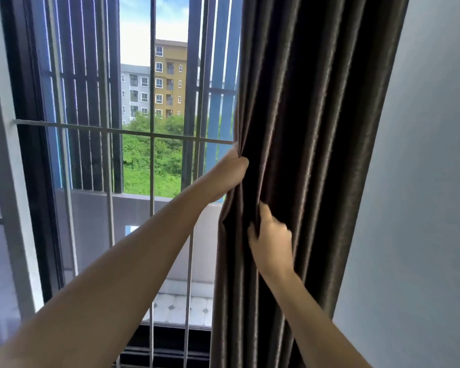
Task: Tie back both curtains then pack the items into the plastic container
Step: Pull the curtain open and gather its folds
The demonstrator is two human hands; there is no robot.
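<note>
A dark brown pleated curtain (311, 128) hangs bunched at the right side of the window, next to the wall. My left hand (230, 172) grips the curtain's left edge at mid height, its fingers wrapped behind the fabric and hidden. Lower down, my right hand (270, 240) pinches folds of the same curtain from the front. No tie-back, second curtain or plastic container is in view.
A window with grey metal bars (152, 134) fills the left and middle, with a dark frame (35, 155) at the far left. A balcony wall and tiled floor lie beyond the bars. A plain pale wall (422, 208) stands to the right of the curtain.
</note>
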